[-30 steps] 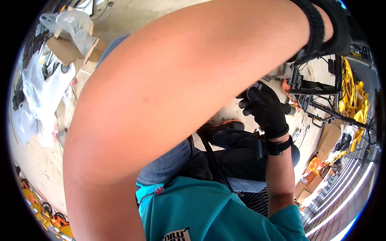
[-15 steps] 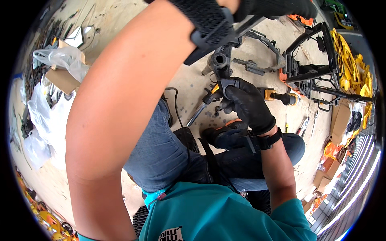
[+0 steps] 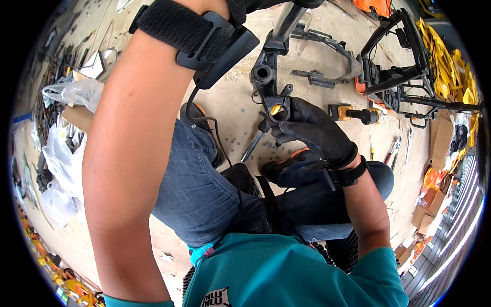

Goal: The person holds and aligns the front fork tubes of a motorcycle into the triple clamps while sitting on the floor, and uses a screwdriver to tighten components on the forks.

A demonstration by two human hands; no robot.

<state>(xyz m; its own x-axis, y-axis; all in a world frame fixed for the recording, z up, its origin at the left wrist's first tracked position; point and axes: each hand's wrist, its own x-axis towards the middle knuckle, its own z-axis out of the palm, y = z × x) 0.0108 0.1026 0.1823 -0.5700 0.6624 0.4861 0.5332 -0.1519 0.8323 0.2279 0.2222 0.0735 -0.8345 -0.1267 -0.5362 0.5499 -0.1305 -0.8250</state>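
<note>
A black metal fork clamp (image 3: 267,82) with round bores stands in front of me, a smooth steel tube (image 3: 289,21) running up from it. My right hand (image 3: 317,130), in a black glove, is closed on the clamp's near end, thumb and fingers at the ring-shaped bore. At the top edge, my gloved left hand (image 3: 279,3) is by the upper end of the tube. Most of that hand is cut off, so its grip is hidden. Behind the ring, a tool with a metal shaft (image 3: 251,147) and a yellow and black handle shows in part.
A yellow and black cordless power tool (image 3: 358,113) lies right of my right hand, with pliers (image 3: 394,150) nearer me. Black metal frames (image 3: 404,84) and yellow panels (image 3: 447,71) fill the far right. Plastic bags (image 3: 61,153) are at left. A black cable (image 3: 217,130) hangs from my left wrist.
My left arm has swung left and up, uncovering more of the clamp and tube. The clamp has tilted and its ring bore now faces me. My right hand stays on its near end.
</note>
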